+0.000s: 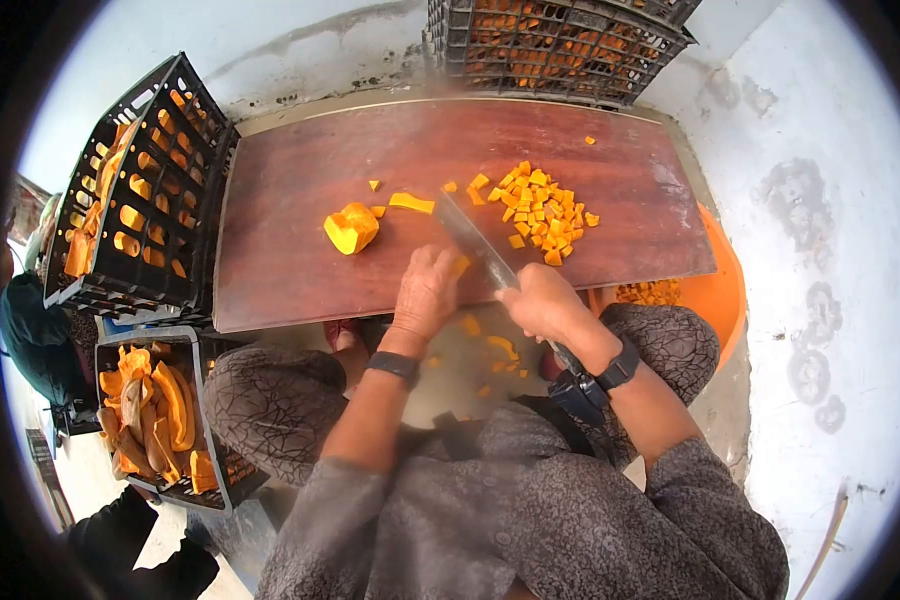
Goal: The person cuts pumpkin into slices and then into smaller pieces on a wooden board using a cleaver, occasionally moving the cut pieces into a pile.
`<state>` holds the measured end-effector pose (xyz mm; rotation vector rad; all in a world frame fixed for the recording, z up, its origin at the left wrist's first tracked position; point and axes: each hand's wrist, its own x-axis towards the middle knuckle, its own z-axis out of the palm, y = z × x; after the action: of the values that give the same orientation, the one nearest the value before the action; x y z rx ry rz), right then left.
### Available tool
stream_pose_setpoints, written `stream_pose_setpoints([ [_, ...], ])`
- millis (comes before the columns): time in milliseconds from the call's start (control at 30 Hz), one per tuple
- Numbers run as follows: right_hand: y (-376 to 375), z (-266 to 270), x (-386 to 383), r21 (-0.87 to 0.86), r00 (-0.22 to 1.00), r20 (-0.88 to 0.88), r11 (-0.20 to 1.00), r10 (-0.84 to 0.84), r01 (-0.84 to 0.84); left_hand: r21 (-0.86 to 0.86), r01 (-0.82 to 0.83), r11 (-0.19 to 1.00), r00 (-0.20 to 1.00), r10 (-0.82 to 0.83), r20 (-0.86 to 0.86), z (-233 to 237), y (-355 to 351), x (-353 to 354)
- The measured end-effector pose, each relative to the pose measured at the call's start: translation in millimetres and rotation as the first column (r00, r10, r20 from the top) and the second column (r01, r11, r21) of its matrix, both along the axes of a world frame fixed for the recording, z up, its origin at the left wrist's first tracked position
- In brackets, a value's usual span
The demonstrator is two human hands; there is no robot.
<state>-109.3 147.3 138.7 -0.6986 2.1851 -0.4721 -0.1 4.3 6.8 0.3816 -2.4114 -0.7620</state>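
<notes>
Head view. Looks like mid-dice: grips the cleaver [475, 242] by its handle in a clenched right hand [542, 300], with the blade slanting over the near edge of the cutting board [290, 260]. Presses the left hand [425, 290] palm-down at that same near edge, over a pumpkin strip [460, 266] mostly hidden beneath the fingers; cannot tell whether gripping or merely pinning. Toward the board's middle, a larger pumpkin chunk [351, 228] and a slice [411, 203]; toward its far right, a heap of diced cubes [542, 210]. Left of the board, a tilted black crate [210, 175] of pumpkin pieces; off its right end, an orange basin [715, 295]. Next, probably: curl fingertips back from the blade, drop the edge squarely, then feed the strip forward.
</notes>
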Motion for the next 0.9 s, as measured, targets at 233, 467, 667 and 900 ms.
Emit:
stream_pose_setpoints([
  [233,2.5,-13.2,4.5,0.029,0.964,-0.213,0.988,0.157,-0.155,0.012,0.004,1.0,0.998,-0.003,-0.06,0.9,0.7,-3.2],
  [467,-15.1,-13.5,3.4,0.169,0.949,-0.204,0.963,0.242,-0.21,0.045,0.008,0.999,1.0,-0.007,-0.025,2.4,-0.7,-3.1],
  [667,-30.4,-33.0,6.2,0.157,0.905,-0.305,0.953,0.298,-0.26,0.074,0.026,0.997,0.998,-0.021,-0.061,-2.4,-2.9,-2.9],
  [900,-26.0,-19.1,-1.9,0.116,1.0,0.001,0.993,-0.02,0.02,0.044,0.069,0.997,0.998,-0.069,-0.001,3.9,2.1,3.7],
])
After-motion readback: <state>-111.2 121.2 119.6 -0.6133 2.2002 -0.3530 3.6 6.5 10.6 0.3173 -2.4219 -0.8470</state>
